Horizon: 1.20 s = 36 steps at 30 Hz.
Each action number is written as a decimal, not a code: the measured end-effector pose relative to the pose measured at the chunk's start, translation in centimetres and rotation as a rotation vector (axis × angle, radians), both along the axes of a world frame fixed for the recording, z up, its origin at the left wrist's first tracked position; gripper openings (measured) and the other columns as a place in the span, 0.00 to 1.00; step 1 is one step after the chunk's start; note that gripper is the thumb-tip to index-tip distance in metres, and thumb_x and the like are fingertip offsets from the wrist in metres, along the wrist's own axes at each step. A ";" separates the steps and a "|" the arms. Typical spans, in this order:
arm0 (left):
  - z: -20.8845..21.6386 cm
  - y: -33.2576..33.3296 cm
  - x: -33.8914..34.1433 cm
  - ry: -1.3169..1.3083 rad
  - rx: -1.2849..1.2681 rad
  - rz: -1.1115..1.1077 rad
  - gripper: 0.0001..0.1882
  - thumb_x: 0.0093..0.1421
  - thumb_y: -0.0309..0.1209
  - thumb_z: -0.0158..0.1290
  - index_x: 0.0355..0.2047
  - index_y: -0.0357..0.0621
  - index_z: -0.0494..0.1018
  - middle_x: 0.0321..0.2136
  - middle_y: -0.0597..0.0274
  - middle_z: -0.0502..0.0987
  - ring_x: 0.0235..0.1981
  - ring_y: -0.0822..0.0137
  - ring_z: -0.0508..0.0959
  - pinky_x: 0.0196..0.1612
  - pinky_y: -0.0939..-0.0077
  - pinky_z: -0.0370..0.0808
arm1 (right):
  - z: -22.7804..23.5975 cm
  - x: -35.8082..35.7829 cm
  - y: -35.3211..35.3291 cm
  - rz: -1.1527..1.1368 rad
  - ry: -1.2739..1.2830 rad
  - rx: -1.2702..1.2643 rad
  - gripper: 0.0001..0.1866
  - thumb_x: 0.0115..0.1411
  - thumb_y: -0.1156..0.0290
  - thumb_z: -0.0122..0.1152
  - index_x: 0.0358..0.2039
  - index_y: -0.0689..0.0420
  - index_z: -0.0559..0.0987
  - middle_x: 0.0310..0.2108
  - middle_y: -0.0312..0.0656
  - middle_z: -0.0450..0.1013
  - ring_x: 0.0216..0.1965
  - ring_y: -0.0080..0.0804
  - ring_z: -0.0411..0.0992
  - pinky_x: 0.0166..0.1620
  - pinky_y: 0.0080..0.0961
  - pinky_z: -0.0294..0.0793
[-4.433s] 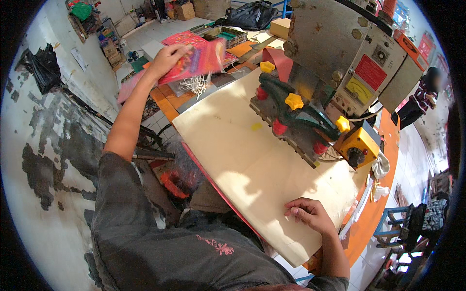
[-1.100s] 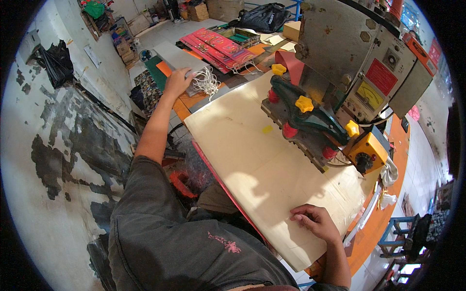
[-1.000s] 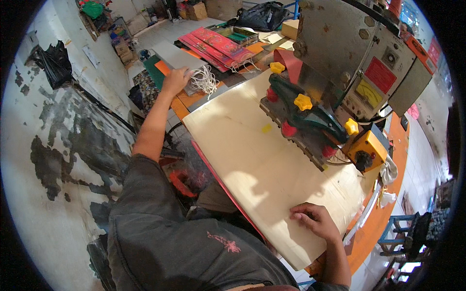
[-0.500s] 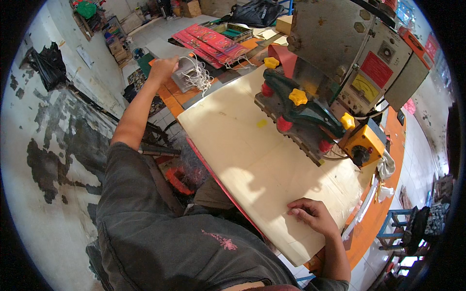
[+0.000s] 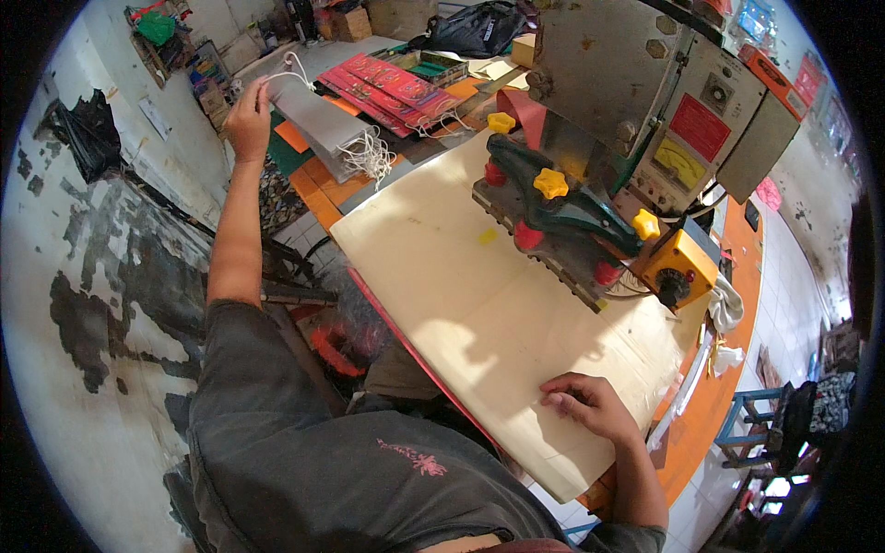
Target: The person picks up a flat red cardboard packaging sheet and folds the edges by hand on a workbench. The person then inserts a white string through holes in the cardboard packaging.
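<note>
My left hand (image 5: 247,118) is stretched out to the far left and grips one end of a grey stack of flat pieces (image 5: 323,129) with white string loops hanging from it, lifted above the side surface. My right hand (image 5: 590,405) rests palm down, fingers curled, on the cream worktable (image 5: 461,304) near its front right corner and holds nothing. Behind the table stands a grey press machine (image 5: 645,101) with a green clamp head (image 5: 562,207), yellow and red knobs and an orange control box (image 5: 678,267).
A pile of red flat pieces (image 5: 387,85) lies on the orange side surface beyond the grey stack. A black bag (image 5: 479,26) and boxes sit at the back. A stained wall (image 5: 101,304) runs along the left. A blue stool (image 5: 751,433) stands at the right.
My left hand went from holding red pieces to the string bundle on the side surface, took hold of the grey stack and lifted it. My right hand stayed put.
</note>
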<state>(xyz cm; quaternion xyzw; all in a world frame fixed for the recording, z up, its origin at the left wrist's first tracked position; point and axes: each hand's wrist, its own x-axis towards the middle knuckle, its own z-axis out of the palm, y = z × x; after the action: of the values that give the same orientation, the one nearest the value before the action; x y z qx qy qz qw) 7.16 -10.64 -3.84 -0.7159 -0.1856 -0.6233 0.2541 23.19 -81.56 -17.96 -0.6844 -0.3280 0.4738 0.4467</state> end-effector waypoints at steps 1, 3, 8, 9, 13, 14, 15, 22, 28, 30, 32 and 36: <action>0.7 -0.9 -0.4 0.009 -0.001 0.049 0.08 0.70 0.33 0.62 0.48 0.52 0.86 0.37 0.58 0.88 0.35 0.57 0.88 0.37 0.62 0.83 | -0.1 0.0 0.0 0.000 -0.002 0.009 0.16 0.75 0.65 0.64 0.55 0.65 0.84 0.45 0.41 0.85 0.45 0.24 0.82 0.45 0.25 0.81; 2.3 -2.2 -1.2 -0.011 0.095 0.071 0.09 0.70 0.32 0.63 0.48 0.51 0.86 0.37 0.59 0.89 0.35 0.57 0.88 0.37 0.63 0.83 | -0.4 0.1 -0.1 0.003 -0.003 0.030 0.17 0.75 0.65 0.64 0.55 0.65 0.84 0.44 0.41 0.85 0.43 0.24 0.81 0.44 0.25 0.81; 6.0 -9.9 -3.0 0.001 0.212 0.023 0.11 0.68 0.27 0.64 0.50 0.47 0.86 0.43 0.60 0.89 0.40 0.60 0.90 0.42 0.67 0.84 | -0.4 0.1 -0.1 0.017 -0.035 0.021 0.17 0.75 0.64 0.65 0.55 0.64 0.84 0.41 0.39 0.85 0.36 0.22 0.79 0.43 0.24 0.80; 6.4 -12.1 -3.4 0.035 0.134 0.022 0.12 0.67 0.26 0.65 0.50 0.47 0.86 0.43 0.61 0.90 0.41 0.61 0.90 0.42 0.68 0.84 | -0.4 0.1 -0.1 0.011 -0.034 0.024 0.17 0.75 0.64 0.65 0.55 0.64 0.84 0.41 0.39 0.85 0.35 0.22 0.78 0.42 0.24 0.80; 9.2 -19.1 -6.0 0.130 0.191 -0.054 0.12 0.66 0.27 0.66 0.50 0.46 0.86 0.39 0.58 0.89 0.35 0.61 0.89 0.36 0.68 0.83 | -0.7 0.1 -0.1 0.019 -0.042 0.029 0.18 0.75 0.64 0.65 0.57 0.63 0.83 0.39 0.34 0.83 0.35 0.17 0.74 0.39 0.19 0.76; 9.8 -21.2 -6.4 0.173 0.162 -0.063 0.12 0.66 0.27 0.66 0.50 0.46 0.86 0.38 0.56 0.88 0.33 0.61 0.89 0.35 0.68 0.82 | -0.6 0.1 -0.2 0.015 -0.039 0.026 0.18 0.75 0.64 0.66 0.57 0.63 0.83 0.39 0.34 0.84 0.35 0.17 0.75 0.39 0.19 0.76; 10.4 -23.0 -6.8 0.218 0.135 -0.070 0.13 0.66 0.26 0.66 0.50 0.45 0.86 0.37 0.55 0.88 0.32 0.60 0.88 0.33 0.67 0.81 | -0.6 0.1 -0.2 0.013 -0.035 0.026 0.18 0.75 0.64 0.66 0.57 0.63 0.83 0.39 0.34 0.84 0.35 0.17 0.75 0.40 0.19 0.77; 12.4 -30.3 -8.2 0.630 0.007 -0.141 0.12 0.66 0.26 0.63 0.49 0.43 0.84 0.37 0.51 0.86 0.33 0.48 0.86 0.35 0.60 0.80 | -1.4 0.2 -0.4 0.036 -0.088 0.072 0.17 0.75 0.64 0.64 0.56 0.63 0.84 0.41 0.39 0.85 0.37 0.22 0.79 0.44 0.25 0.81; 13.5 -31.7 -7.4 0.904 -0.339 -0.442 0.11 0.67 0.29 0.63 0.48 0.38 0.83 0.36 0.50 0.87 0.35 0.48 0.87 0.39 0.66 0.81 | -1.4 -0.1 -0.4 0.039 -0.132 0.081 0.16 0.75 0.64 0.65 0.55 0.62 0.84 0.38 0.38 0.85 0.35 0.21 0.79 0.43 0.25 0.80; 13.2 -31.4 -6.3 0.999 -0.379 -0.590 0.12 0.66 0.30 0.64 0.46 0.37 0.82 0.34 0.52 0.86 0.34 0.50 0.87 0.38 0.68 0.80 | -1.3 -0.1 -0.5 0.043 -0.145 0.076 0.16 0.75 0.64 0.65 0.55 0.62 0.84 0.38 0.38 0.85 0.35 0.21 0.79 0.42 0.25 0.80; 13.1 -31.3 -5.1 1.127 -0.413 -0.681 0.13 0.65 0.32 0.65 0.46 0.38 0.82 0.33 0.53 0.87 0.32 0.58 0.88 0.37 0.69 0.80 | -1.6 -0.2 -0.4 0.036 -0.136 0.086 0.16 0.75 0.63 0.65 0.55 0.62 0.84 0.38 0.37 0.85 0.35 0.21 0.79 0.42 0.25 0.80; 12.1 -32.1 -1.4 1.278 -0.837 -0.814 0.19 0.63 0.28 0.67 0.53 0.39 0.77 0.32 0.57 0.88 0.34 0.72 0.88 0.37 0.74 0.80 | -1.9 -0.2 -0.7 0.010 -0.113 0.105 0.16 0.75 0.63 0.64 0.55 0.61 0.84 0.38 0.37 0.85 0.36 0.21 0.80 0.42 0.25 0.80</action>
<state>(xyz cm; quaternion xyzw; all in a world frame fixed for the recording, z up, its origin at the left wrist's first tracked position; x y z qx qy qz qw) 5.81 -42.77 8.28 -0.9745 0.0494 -0.0243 -0.2176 22.98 -82.21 -19.87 -0.6840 -0.3808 0.4186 0.4604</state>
